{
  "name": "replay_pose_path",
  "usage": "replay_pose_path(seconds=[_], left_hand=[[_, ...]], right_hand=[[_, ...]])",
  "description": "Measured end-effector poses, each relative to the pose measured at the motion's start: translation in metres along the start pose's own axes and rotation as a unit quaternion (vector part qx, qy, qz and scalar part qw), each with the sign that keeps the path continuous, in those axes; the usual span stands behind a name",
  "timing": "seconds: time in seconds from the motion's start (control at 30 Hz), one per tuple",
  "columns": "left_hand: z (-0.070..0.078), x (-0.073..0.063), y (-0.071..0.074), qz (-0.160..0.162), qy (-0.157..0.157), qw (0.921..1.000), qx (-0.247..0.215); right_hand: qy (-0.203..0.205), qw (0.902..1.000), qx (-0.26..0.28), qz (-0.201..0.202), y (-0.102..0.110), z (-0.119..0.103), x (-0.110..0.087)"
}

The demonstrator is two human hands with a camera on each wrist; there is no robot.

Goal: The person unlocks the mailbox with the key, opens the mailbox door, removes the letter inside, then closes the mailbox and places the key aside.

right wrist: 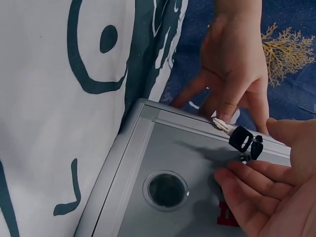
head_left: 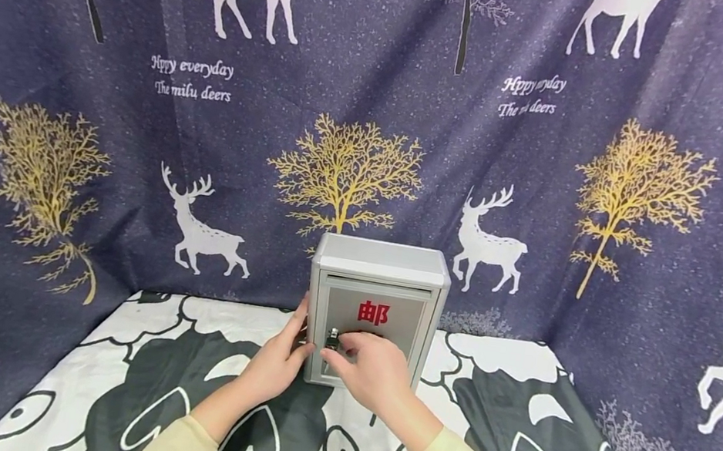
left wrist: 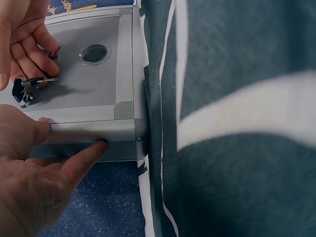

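A silver metal mailbox (head_left: 380, 259) with a red character stands upright on the cloth. Two keys with black heads (right wrist: 240, 139) hang together at the lock on the left part of its front. My left hand (head_left: 274, 361) steadies the mailbox from the left, fingers stretched along its side wall and thumb at the front edge. My right hand (head_left: 375, 368) is in front of the door, palm toward the keys. Its thumb and loosely bent fingers (right wrist: 247, 182) stand on either side of the keys, with gaps showing between skin and keys.
A round window (right wrist: 167, 191) is set in the lower part of the front panel. The patterned black-and-white cloth (head_left: 226, 377) covers the surface underneath. Close behind the mailbox hangs a dark blue curtain (head_left: 384, 73) printed with deer and trees.
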State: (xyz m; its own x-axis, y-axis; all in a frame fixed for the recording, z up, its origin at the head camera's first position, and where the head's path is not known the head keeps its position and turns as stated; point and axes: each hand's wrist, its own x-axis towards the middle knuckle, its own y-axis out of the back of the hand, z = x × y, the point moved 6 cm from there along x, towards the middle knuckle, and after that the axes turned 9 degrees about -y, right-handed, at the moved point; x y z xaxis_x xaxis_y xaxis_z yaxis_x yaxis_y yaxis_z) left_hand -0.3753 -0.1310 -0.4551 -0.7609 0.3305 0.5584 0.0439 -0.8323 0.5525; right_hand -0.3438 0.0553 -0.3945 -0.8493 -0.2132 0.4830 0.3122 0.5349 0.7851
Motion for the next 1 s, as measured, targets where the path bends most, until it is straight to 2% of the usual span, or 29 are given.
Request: replay_pose_path(seconds=[0.17,0.57,0.77,1.0], left_hand=[[-0.0007,0.0005,0.0004,-0.004,0.007,1.0000,-0.005],[-0.0005,0.0010,0.0000,-0.003,0.012,0.9999,-0.007],[0.0004,0.0022,-0.0003,-0.001,0.011,0.9999,-0.003],[-0.0017,0.0016,-0.0008,-0.005,0.012,0.9999,-0.006]], right_hand=[[-0.007,0.9999,-0.001,0.008,-0.0008,-0.0019,0.0018],[-0.008,0.9980,-0.011,0.061,-0.0032,-0.0062,0.0027],[-0.008,0.9963,0.000,0.086,-0.0028,-0.0058,0.0010],[-0.018,0.9950,0.018,0.097,-0.0061,-0.0035,-0.0018]])
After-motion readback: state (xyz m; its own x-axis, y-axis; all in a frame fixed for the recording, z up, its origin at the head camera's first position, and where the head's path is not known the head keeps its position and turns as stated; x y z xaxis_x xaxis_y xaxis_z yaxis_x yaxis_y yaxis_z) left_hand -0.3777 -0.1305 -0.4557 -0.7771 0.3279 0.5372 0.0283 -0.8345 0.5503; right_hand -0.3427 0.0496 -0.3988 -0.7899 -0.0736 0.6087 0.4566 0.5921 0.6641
